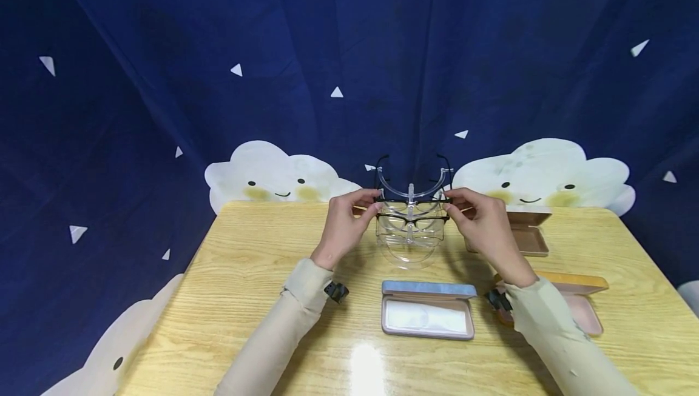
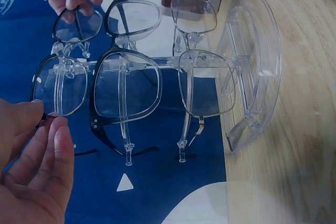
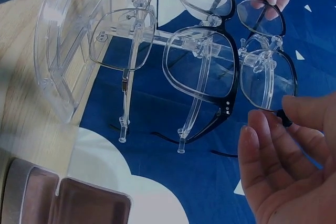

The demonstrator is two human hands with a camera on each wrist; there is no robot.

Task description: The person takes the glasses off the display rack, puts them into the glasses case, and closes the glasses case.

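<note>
A clear plastic glasses stand (image 1: 406,259) rises from the table and bears glasses on three tiers. At the top sits a pair of half-rim glasses (image 2: 60,85) with a black upper edge. My left hand (image 1: 346,220) pinches its left corner between thumb and fingers. At the opposite corner, my right hand (image 1: 480,220) pinches the frame by the hinge. Black-framed glasses (image 3: 233,72) rest on the middle tier, and thin metal-rimmed glasses (image 2: 207,115) on the lowest. Each wrist view also shows the other hand's fingers at the far end of the top pair.
An open blue glasses case (image 1: 428,288) with a white cloth (image 1: 426,318) inside lies in front of the stand. To the right are an open orange case (image 1: 579,282), partly behind my right forearm, and an open brown case (image 1: 528,219). A dark blue curtain (image 1: 306,80) hangs behind.
</note>
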